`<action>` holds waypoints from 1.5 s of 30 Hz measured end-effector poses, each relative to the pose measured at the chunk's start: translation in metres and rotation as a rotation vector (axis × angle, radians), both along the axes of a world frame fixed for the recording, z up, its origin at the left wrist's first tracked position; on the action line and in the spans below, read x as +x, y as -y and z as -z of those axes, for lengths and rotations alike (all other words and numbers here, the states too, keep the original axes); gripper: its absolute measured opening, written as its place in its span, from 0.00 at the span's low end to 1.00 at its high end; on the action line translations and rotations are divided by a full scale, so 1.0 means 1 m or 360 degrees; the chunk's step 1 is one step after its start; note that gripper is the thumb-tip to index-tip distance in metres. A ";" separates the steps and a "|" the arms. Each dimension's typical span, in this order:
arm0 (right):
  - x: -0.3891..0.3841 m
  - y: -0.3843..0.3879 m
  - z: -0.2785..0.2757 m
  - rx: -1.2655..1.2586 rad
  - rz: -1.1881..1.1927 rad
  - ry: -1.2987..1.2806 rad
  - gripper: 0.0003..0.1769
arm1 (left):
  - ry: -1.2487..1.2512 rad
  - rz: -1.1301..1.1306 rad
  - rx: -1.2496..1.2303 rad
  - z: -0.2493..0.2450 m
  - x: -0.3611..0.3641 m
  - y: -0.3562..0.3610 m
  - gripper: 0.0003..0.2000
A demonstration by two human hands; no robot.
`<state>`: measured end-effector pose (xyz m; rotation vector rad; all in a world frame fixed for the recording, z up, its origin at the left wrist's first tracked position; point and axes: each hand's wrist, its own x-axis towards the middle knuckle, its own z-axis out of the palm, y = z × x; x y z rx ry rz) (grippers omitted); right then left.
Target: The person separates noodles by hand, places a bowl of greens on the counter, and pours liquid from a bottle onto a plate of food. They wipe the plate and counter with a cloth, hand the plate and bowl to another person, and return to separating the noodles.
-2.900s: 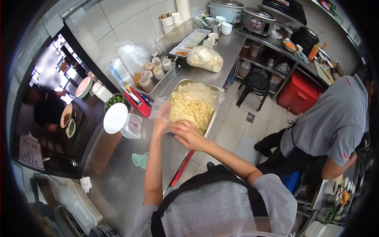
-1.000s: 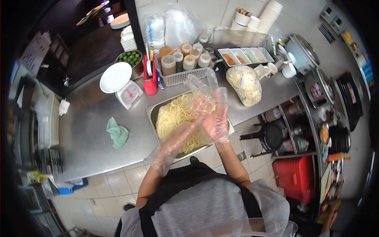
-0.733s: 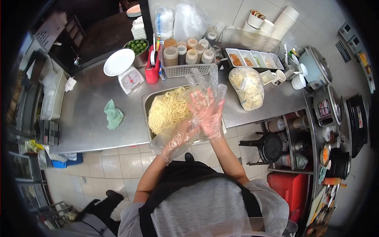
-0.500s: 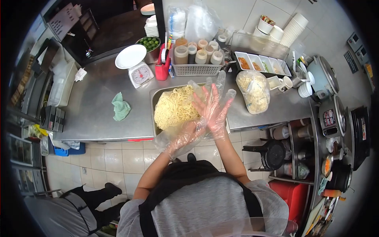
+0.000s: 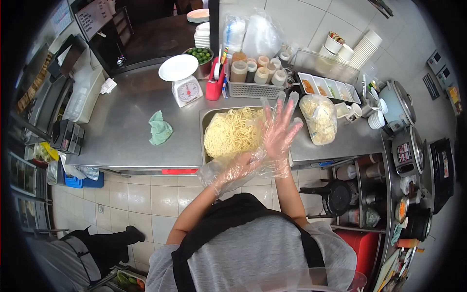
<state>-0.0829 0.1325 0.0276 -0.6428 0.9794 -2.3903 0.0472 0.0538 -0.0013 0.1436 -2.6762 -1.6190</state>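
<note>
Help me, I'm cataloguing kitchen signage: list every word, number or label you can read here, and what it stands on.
No text here can be read well enough to quote.
whiteboard: handwriting, too blurred.
scale dial: numbers too small.
rice cooker panel: markings blurred.
wall panels: print too small.

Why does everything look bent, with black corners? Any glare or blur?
Head view: a fisheye lens bows the steel counter and wall tiles and leaves a black ring round the edges; light sheens off the counter and the clear-gloved right hand and left hand; the noodles look sharp.
</note>
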 end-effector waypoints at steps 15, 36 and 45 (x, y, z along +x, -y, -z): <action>-0.067 -0.011 -0.008 0.1290 -0.0269 -0.1518 0.57 | -0.0274 -0.0591 0.0453 -0.011 0.011 0.029 0.18; -0.073 -0.016 -0.110 0.1068 0.0189 -0.2020 0.23 | -0.0527 -0.0962 0.0122 -0.035 0.027 0.033 0.21; -0.065 -0.007 -0.121 0.1546 0.0224 -0.2269 0.21 | -0.0444 -0.0944 0.0591 -0.058 0.019 0.037 0.23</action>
